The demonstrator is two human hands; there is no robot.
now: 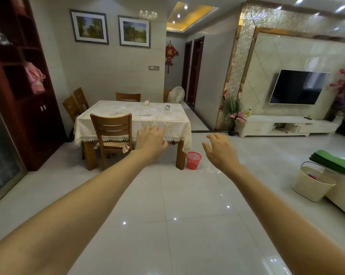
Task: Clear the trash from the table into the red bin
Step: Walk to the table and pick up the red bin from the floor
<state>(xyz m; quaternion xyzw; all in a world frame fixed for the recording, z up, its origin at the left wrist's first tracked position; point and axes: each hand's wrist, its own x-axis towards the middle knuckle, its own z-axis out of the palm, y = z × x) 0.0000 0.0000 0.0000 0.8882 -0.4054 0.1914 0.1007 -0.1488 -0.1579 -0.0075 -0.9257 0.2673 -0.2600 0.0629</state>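
Note:
A dining table (167, 124) with a cream lace cloth stands across the room. On it lie a tipped paper cup (146, 103), a small lying bottle (167, 107), crumpled clear plastic (118, 111) and pale wrappers (147, 112). A red mesh bin (193, 160) sits on the floor by the table's near right leg. Both arms reach forward at a distance from the table. My left hand (150, 141) is open and holds nothing. My right hand (220, 149) is open too, fingers apart, just right of the bin in the picture.
Wooden chairs (112, 133) stand around the table, one at its near side. A dark cabinet (18, 96) lines the left wall. A TV stand (286, 127), a white basket (312, 182) and a sofa corner are at the right. Glossy tiled floor lies between me and the table.

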